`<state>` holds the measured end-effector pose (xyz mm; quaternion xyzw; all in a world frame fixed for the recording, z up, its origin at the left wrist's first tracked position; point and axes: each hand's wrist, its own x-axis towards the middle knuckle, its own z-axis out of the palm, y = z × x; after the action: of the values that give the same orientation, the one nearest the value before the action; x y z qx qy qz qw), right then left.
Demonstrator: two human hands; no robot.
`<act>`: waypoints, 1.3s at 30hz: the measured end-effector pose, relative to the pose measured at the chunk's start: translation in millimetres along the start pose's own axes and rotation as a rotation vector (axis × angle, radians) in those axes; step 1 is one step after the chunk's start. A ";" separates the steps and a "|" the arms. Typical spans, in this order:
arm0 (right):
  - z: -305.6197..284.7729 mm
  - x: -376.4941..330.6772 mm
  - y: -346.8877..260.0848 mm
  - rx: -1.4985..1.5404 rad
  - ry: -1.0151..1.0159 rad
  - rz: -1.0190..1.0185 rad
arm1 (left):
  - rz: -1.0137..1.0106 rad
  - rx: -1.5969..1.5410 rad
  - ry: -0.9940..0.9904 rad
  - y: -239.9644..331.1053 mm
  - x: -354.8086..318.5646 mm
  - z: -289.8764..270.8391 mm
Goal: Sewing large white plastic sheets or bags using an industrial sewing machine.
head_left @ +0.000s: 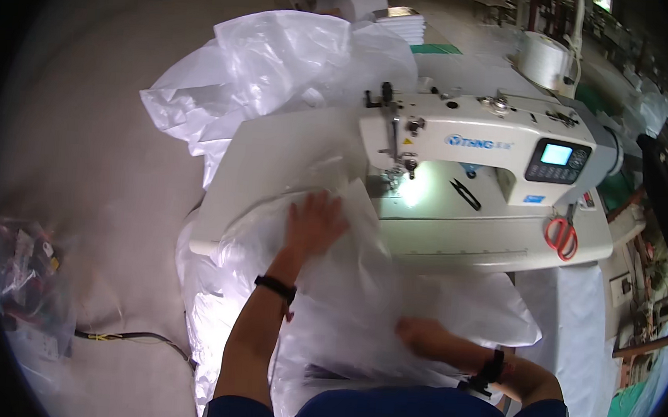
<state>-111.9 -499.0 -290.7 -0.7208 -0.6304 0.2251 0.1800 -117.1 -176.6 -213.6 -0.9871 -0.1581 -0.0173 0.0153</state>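
Note:
A clear plastic sheet [360, 280] lies over the white sewing table [275, 158] and hangs down toward my lap. My left hand [314, 221] rests flat on the sheet, fingers spread, just left of the needle area of the white sewing machine [478, 145]. My right hand [422, 337] is lower, near my body, partly under the film with its fingers closed on a fold of the sheet. A lit spot glows under the machine's needle [409, 184].
More bunched clear plastic [282, 58] is piled behind the table. Black thread snips [465, 193] and orange-handled scissors [561, 234] lie on the machine bed. A large white thread cone [544, 59] stands behind the machine. A cable [131, 338] runs on the floor at left.

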 end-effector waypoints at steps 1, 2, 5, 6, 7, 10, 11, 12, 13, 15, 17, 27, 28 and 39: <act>10.3 -17.8 -9.3 0.158 -0.074 0.069 | 0.008 0.003 -0.017 14.1 -10.4 1.9; 11.7 -26.6 -13.9 0.192 0.008 0.041 | 0.104 0.008 0.029 26.5 -22.2 4.4; -13.2 -27.7 -32.3 0.048 -0.298 -0.142 | 0.206 0.015 0.025 45.0 -40.0 5.8; -30.8 -16.6 -33.7 0.061 -0.149 -0.161 | 0.206 0.025 0.032 47.8 -43.7 5.6; -47.4 -2.2 -36.6 -0.153 0.158 -0.239 | 0.192 0.022 0.003 50.0 -46.3 5.0; -95.5 53.3 -16.1 -0.235 0.580 -0.171 | 0.209 -0.005 0.028 47.3 -43.8 -3.2; -102.9 67.3 -8.3 -0.300 0.715 -0.190 | 0.197 -0.039 0.016 45.4 -40.4 -6.6; -101.8 73.7 -3.1 -0.292 0.683 -0.183 | 0.208 -0.057 -0.024 44.3 -36.6 -9.2; -99.4 78.0 3.7 -0.345 0.684 -0.117 | 0.188 -0.064 0.005 40.8 -29.6 -13.1; -88.8 80.5 13.7 -0.409 0.633 -0.022 | 0.097 -0.503 0.072 35.9 -13.5 -16.9; -79.0 79.1 19.4 -0.402 0.751 -0.096 | 0.152 -0.593 0.145 39.0 6.4 -12.0; -79.8 73.9 21.1 -0.285 0.803 -0.071 | 0.125 -0.465 0.447 63.2 34.5 23.6; -78.8 74.2 20.8 -0.275 0.828 -0.087 | 0.115 -0.476 0.455 62.4 34.4 24.5; -76.3 81.4 21.1 -0.203 0.919 0.017 | 0.079 -0.859 0.490 82.3 13.8 -11.8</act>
<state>-43.9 -419.5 -246.5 -0.7649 -0.4982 -0.1785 0.3672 -78.7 -250.8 -203.3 -0.8764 -0.0911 -0.3119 -0.3553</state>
